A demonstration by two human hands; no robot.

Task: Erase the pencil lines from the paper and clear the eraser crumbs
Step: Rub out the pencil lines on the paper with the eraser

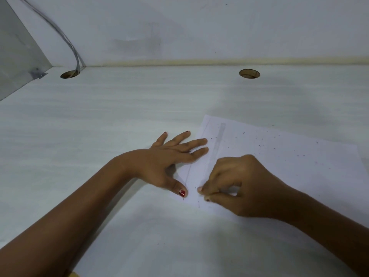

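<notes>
Left hand (pixel 169 154) lies flat, fingers spread, pressing the paper (pixel 289 176) at its left edge onto the desk (pixel 99 126). Right hand (pixel 239 186) pinches a mostly hidden eraser (pixel 232 191) against the paper, near the pencil lines (pixel 221 134); crumbs (pixel 259 145) lie scattered across the sheet.

One paper (pixel 279 166); two grips, left grip (pixel 169 156) and right grip (pixel 239 186); two worktop (pixel 99 116) openings, a hole (pixel 69 74) at eleven o'clock, a second hole (pixel 249 73) at one; countless crumbs (pixel 259 145).

Bare counter (pixel 89 126) stretches left of and behind the paper (pixel 279 166), up to the back wall (pixel 199 27). The left hand (pixel 169 154), flat, and the right hand (pixel 243 186) (curled round an eraser (pixel 233 191)) crowd the paper's near-left edge; a cable (pixel 67 43) drops into the far-left hole (pixel 69 74).
</notes>
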